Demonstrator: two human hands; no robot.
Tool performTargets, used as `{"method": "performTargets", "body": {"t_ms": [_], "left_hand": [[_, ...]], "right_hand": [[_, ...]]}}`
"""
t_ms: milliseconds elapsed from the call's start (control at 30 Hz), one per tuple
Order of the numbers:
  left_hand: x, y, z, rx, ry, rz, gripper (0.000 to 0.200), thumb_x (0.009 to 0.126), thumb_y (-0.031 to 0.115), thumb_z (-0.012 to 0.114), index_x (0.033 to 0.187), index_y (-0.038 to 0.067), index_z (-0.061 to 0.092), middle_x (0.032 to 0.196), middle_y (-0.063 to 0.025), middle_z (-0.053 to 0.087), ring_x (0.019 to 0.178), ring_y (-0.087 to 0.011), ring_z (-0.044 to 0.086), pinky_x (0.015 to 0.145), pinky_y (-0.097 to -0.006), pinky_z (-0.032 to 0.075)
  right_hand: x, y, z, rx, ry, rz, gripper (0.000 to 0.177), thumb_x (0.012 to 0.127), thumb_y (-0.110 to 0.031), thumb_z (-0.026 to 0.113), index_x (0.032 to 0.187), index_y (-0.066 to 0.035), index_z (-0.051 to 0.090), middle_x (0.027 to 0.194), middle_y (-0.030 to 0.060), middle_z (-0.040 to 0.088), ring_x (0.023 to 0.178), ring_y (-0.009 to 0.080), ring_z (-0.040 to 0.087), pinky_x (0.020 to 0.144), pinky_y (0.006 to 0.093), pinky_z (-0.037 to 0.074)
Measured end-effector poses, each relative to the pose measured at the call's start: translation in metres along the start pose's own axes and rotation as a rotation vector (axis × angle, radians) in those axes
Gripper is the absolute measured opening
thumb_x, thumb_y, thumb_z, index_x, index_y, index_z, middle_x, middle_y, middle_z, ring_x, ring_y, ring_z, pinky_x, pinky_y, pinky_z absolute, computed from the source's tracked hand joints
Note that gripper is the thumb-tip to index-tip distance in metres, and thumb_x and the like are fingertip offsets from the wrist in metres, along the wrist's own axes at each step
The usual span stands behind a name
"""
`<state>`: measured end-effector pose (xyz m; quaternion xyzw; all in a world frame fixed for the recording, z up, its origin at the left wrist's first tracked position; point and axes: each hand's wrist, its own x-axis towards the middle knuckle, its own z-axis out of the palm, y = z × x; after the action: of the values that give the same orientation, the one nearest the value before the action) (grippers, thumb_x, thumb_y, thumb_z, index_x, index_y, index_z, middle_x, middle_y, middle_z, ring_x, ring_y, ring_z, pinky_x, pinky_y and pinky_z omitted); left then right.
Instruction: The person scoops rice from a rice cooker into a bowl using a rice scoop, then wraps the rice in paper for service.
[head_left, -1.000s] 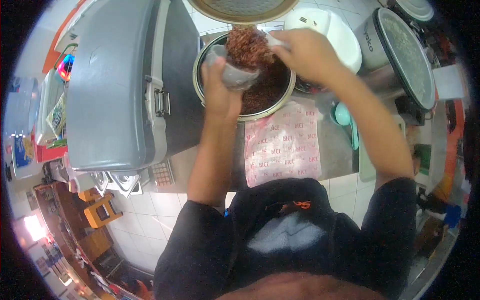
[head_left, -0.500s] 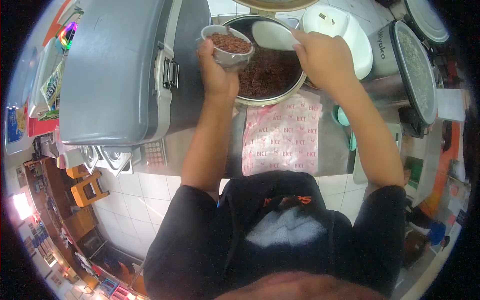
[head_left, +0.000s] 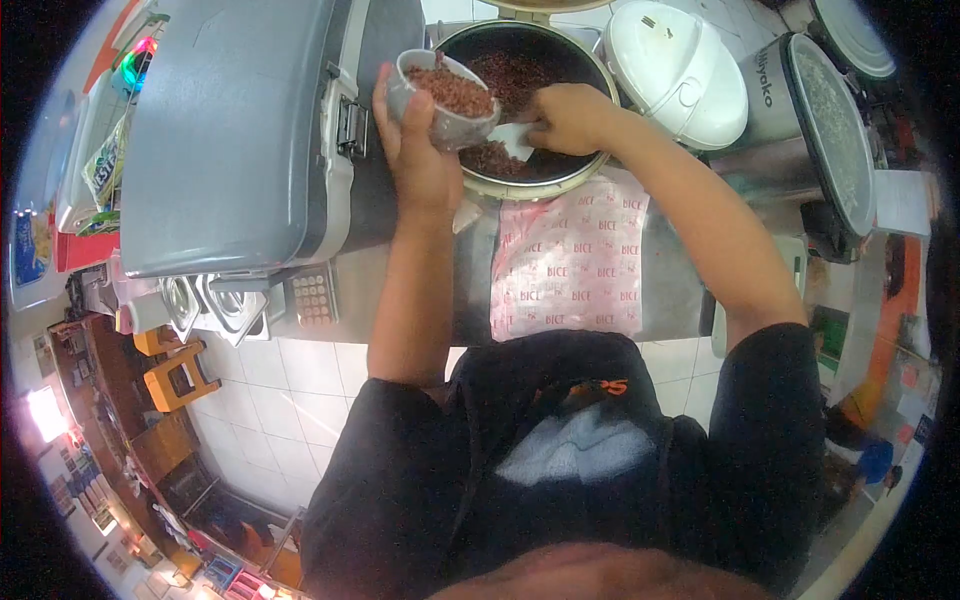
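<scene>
A small bowl [head_left: 452, 128] heaped with reddish-brown rice [head_left: 450, 92] is held tilted in my left hand [head_left: 420, 150], over the left rim of a round rice pot [head_left: 590, 60]. My right hand [head_left: 572, 117] reaches into this pot, its fingers closed round the handle of a white rice paddle [head_left: 512, 140]. The paddle's blade lies low among the dark rice [head_left: 510, 75], partly covered by it and close under the bowl. Printed pink-and-white wrapping paper [head_left: 575, 265] lies on the counter in front of the pot.
A large grey cooler box [head_left: 220, 140] with a metal latch stands left of the pot. To the right are a white lidded container [head_left: 675, 75] and a Miyako cooker [head_left: 780, 130]. Steel lids [head_left: 232, 305] and a calculator [head_left: 315, 297] sit by the counter's front edge.
My right hand has moved down and left, taking the paddle from above the pot into the rice. The bowl in my left hand has shifted slightly left and tilts more.
</scene>
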<state>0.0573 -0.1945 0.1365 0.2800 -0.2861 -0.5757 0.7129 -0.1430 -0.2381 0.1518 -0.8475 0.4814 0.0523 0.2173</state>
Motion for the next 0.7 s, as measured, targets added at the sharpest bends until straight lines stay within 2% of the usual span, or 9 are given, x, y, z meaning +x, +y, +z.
{"method": "performTargets", "body": {"t_ms": [67,133,267,467,533,567,600,633,700], "left_hand": [[-0.001,0.015,0.016,-0.004,-0.005,-0.073,0.074,0.087,0.027,0.066,0.147,0.011,0.027,0.135,-0.0133,0.044,0.124,-0.0271,0.047,0.104,-0.0459,0.042],[0.005,0.021,0.016,-0.025,-0.028,-0.081,0.074,0.087,0.025,0.066,0.148,0.011,0.027,0.135,-0.0134,0.045,0.124,-0.0278,0.048,0.104,-0.0468,0.042],[0.025,0.021,0.004,-0.114,-0.097,-0.16,0.07,0.086,0.021,0.065,0.146,0.01,0.032,0.132,-0.0137,0.048,0.123,-0.029,0.05,0.103,-0.0483,0.044],[0.027,-0.003,-0.002,-0.126,-0.063,-0.296,0.051,0.087,0.022,0.062,0.133,0.009,0.045,0.124,-0.013,0.055,0.117,-0.0305,0.055,0.1,-0.0491,0.047],[0.025,-0.012,0.007,-0.139,-0.108,-0.306,0.043,0.088,0.025,0.06,0.126,0.009,0.049,0.117,-0.0122,0.058,0.111,-0.0306,0.059,0.098,-0.0489,0.048],[0.02,-0.014,0.016,-0.179,-0.086,-0.395,0.044,0.087,0.028,0.061,0.124,0.006,0.051,0.117,-0.0141,0.06,0.11,-0.0309,0.06,0.098,-0.0487,0.049],[0.016,-0.016,0.025,-0.218,-0.063,-0.483,0.047,0.085,0.032,0.062,0.122,0.004,0.053,0.117,-0.0159,0.062,0.11,-0.0311,0.061,0.098,-0.0484,0.049],[0.019,-0.024,0.027,-0.306,-0.085,-0.539,0.042,0.085,0.029,0.061,0.119,0.004,0.056,0.116,-0.0158,0.063,0.108,-0.0318,0.062,0.095,-0.0491,0.05],[0.023,-0.038,0.026,-0.29,-0.017,-0.497,0.04,0.085,0.028,0.06,0.118,0.005,0.057,0.115,-0.0155,0.063,0.107,-0.0321,0.062,0.093,-0.0498,0.051]], "right_hand": [[-0.009,0.002,-0.009,0.041,0.032,-0.001,0.035,0.084,-0.038,0.066,0.107,-0.013,0.074,0.1,0.0166,0.071,0.096,0.0346,0.067,0.085,0.0436,0.052],[-0.014,0.007,-0.019,0.196,0.053,-0.013,0.033,0.084,-0.03,0.066,0.108,-0.008,0.073,0.094,0.0181,0.071,0.087,0.0334,0.067,0.082,0.0397,0.051],[-0.031,0.022,-0.04,0.164,0.159,0.005,0.034,0.084,-0.028,0.066,0.108,-0.005,0.072,0.093,0.0173,0.071,0.085,0.0312,0.067,0.081,0.0376,0.05],[-0.054,0.036,-0.065,0.288,0.281,0.08,0.041,0.086,-0.041,0.065,0.107,-0.007,0.073,0.094,0.0164,0.072,0.086,0.0341,0.067,0.082,0.0399,0.052],[-0.057,0.016,-0.06,0.013,0.544,0.254,0.039,0.089,-0.035,0.064,0.111,-0.004,0.071,0.099,0.0153,0.072,0.088,0.0334,0.068,0.082,0.0398,0.052],[-0.061,-0.007,-0.061,-0.029,0.584,0.309,0.039,0.089,-0.038,0.064,0.114,-0.009,0.071,0.103,0.0146,0.071,0.092,0.0348,0.067,0.083,0.042,0.052],[-0.058,-0.018,-0.048,-0.14,0.674,0.288,0.032,0.09,-0.034,0.061,0.107,-0.01,0.071,0.098,0.0147,0.071,0.091,0.0322,0.068,0.077,0.0456,0.052],[-0.056,-0.035,-0.043,-0.314,0.517,0.28,0.023,0.091,-0.024,0.055,0.104,-0.01,0.068,0.087,0.0141,0.069,0.082,0.0304,0.068,0.067,0.0479,0.05],[-0.056,-0.061,-0.003,-0.585,0.777,0.103,0.02,0.084,-0.016,0.056,0.101,-0.009,0.065,0.079,0.0042,0.059,0.07,0.0232,0.061,0.064,0.0381,0.046]]}}
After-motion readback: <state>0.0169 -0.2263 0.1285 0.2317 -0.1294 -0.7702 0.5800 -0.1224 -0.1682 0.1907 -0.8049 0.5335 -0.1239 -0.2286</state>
